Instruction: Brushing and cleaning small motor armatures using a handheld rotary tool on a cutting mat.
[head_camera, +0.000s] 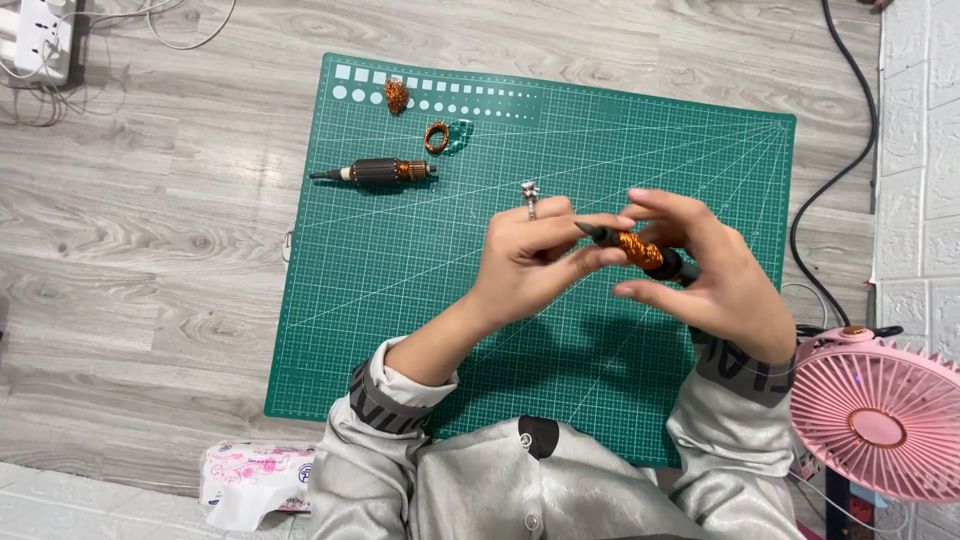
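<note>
Grey wooden flooring (150, 250) carries a green cutting mat (420, 300), and the person works above the middle of it. Both hands hold a small motor rotor wound with copper wire (640, 250) just over the mat: the left hand (535, 255) pinches its dark pointed shaft end between thumb and fingertips, while the right hand (720, 275) curls around the other end, fingers partly spread. A ring shows on the left hand. Near the mat's far edge lie a second rotor (378, 172), a copper coil (436, 137) and a copper wire bundle (396, 95). A pink fan (880, 420) stands beyond the mat's near right corner, and a tissue pack (255, 480) lies off its near left corner.
</note>
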